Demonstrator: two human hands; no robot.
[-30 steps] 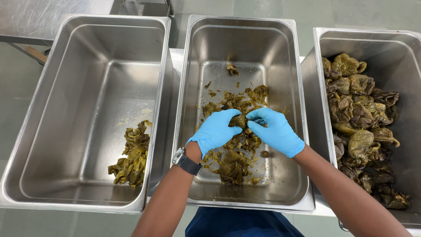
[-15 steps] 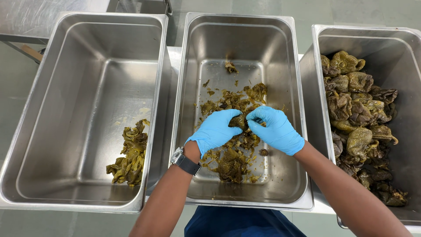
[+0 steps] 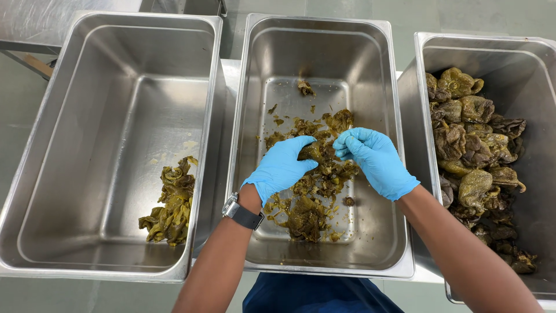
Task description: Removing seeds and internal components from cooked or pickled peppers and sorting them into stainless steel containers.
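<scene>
Working over the middle steel pan (image 3: 379, 69), your left hand (image 3: 282, 167) pinches a dark green roasted pepper (image 3: 311, 152) in its gloved fingers, and your right hand (image 3: 373, 159) closes on the same piece from the right. Pepper scraps (image 3: 307, 211) lie beneath them. Peeled pieces (image 3: 171, 206) sit in the left pan (image 3: 116, 69); whole peppers (image 3: 472, 145) fill the right pan (image 3: 521, 64).
</scene>
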